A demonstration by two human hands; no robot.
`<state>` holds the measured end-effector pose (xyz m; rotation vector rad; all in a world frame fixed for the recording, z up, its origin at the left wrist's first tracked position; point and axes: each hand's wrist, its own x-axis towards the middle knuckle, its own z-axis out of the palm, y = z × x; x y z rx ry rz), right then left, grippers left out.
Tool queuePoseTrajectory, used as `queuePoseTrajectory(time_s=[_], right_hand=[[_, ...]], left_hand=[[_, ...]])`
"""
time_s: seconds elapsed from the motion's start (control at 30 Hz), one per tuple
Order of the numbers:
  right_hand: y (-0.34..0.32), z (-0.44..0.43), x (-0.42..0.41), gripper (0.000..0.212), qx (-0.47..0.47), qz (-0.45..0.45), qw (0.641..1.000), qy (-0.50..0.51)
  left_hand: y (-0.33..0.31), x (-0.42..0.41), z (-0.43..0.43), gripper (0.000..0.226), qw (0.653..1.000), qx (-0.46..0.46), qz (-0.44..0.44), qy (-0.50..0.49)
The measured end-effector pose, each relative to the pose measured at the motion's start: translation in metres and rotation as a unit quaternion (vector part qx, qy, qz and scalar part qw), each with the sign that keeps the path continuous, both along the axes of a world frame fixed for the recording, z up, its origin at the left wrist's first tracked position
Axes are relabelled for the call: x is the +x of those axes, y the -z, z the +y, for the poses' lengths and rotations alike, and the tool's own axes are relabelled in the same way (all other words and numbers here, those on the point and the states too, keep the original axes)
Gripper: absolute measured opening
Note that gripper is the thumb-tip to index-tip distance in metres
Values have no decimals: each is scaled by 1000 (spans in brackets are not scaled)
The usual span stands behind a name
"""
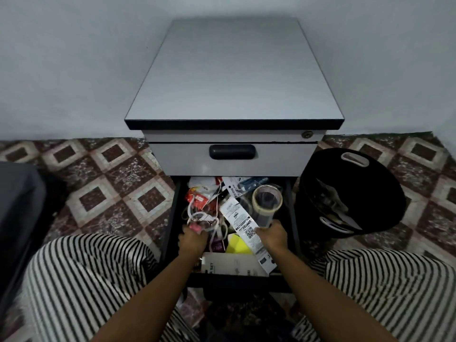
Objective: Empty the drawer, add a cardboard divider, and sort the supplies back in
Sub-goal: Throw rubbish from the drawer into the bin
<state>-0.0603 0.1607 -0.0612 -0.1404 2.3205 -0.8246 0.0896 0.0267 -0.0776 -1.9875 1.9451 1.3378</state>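
L hand (193, 239) grips tangle of cords (200, 218), R hand (271, 236) clutches clear tube (267, 203) + white printed pack (243, 224), both in open drawer (290, 208).

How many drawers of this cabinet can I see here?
2. One shut drawer with a black handle sits just under the cabinet top. One open drawer, full of supplies, is pulled out below it. Further drawers lower down may be hidden.
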Motion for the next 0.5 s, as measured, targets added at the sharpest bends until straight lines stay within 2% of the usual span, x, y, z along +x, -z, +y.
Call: queuePoseTrajectory(time_s=[0.17, 0.27, 0.37, 0.5], right_hand=[[2, -10, 1, 25, -58, -38, 997, 30], [-1, -14, 2, 23, -64, -57, 996, 36], [0, -13, 3, 26, -87, -65, 993, 45], [9, -8, 3, 20, -132, -108, 983, 61]], left_hand=[[0, -3, -7, 49, 999, 8, -30, -9], [0, -2, -7, 33, 998, -15, -39, 48], [9, 1, -10, 29, 999, 22, 29, 32], [5, 4, -10, 16, 992, 32, 68, 98]])
